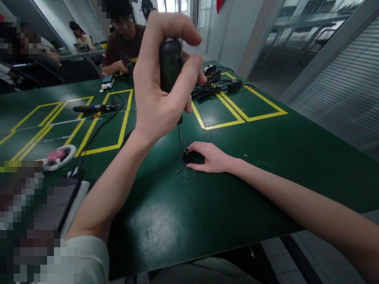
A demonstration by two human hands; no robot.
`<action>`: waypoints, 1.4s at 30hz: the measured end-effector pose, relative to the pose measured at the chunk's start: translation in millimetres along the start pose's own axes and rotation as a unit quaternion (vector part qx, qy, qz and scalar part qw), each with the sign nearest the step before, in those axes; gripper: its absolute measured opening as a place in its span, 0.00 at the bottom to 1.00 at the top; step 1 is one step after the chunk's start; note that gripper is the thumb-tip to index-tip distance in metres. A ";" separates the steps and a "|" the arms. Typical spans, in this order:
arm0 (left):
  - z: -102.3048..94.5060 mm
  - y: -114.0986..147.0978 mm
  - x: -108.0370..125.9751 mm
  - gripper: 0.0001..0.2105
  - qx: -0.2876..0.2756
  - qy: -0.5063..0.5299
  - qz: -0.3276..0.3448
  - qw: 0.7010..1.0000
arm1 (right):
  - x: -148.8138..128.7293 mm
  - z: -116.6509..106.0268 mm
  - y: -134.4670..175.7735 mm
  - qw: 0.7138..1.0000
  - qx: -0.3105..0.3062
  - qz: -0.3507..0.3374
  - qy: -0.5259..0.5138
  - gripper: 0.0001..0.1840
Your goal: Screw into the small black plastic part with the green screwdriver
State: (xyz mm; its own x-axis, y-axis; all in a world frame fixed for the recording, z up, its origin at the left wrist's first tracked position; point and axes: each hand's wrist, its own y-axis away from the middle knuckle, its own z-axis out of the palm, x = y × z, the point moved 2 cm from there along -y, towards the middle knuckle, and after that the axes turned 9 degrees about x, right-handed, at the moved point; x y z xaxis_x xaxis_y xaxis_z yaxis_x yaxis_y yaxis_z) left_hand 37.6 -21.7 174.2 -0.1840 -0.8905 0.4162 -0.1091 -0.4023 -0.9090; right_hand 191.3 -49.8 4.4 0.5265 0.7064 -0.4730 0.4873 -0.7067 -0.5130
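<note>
My left hand point(154, 90) is wrapped round the dark handle of a screwdriver point(169, 69), held upright with the shaft pointing down. The tip of the shaft reaches a small black round part point(186, 158) on the green table point(166, 213); whether it sits in a screw there I cannot tell. Thumb and fingers of my right hand point(211, 157) grip that part from the right and press it to the tabletop. A tiny metallic piece point(178, 171), perhaps a screw, lies just in front of it.
Black cables point(211, 85) are heaped at the back right. A black pen-like tool point(91, 108) with a cord lies left, near a white ring with a pink centre point(57, 157). Across the table sits a person point(122, 47) beside a small white device point(107, 81). Yellow tape point(225, 125) marks rectangles.
</note>
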 end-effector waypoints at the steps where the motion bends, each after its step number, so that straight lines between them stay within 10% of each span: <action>1: 0.0 0.3 2.2 0.08 0.003 -0.008 0.011 1.000 | -0.2 -0.1 0.1 1.000 0.000 -0.001 0.000 0.15; 11: -10.1 -0.9 -14.3 0.16 -0.046 0.056 0.126 0.989 | 0.0 0.5 0.1 1.000 0.002 -0.010 0.007 0.15; 25: -33.7 -17.7 -10.1 0.12 -0.118 -0.198 0.309 0.923 | -0.1 0.2 0.9 1.000 0.007 -0.009 0.003 0.15; 42: -29.2 -15.9 -13.0 0.15 -0.093 -0.148 0.254 0.951 | -1.3 -0.9 0.4 1.000 0.007 -0.014 -0.004 0.15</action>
State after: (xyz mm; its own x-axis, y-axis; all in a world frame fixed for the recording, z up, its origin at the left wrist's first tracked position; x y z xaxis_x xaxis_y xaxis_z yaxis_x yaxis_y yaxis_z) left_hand 13.2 2.4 183.9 0.0204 -0.9919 -0.1251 -0.2560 0.1157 -0.9597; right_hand 191.4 -51.1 5.4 0.5072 0.7265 -0.4635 0.4925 -0.6857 -0.5359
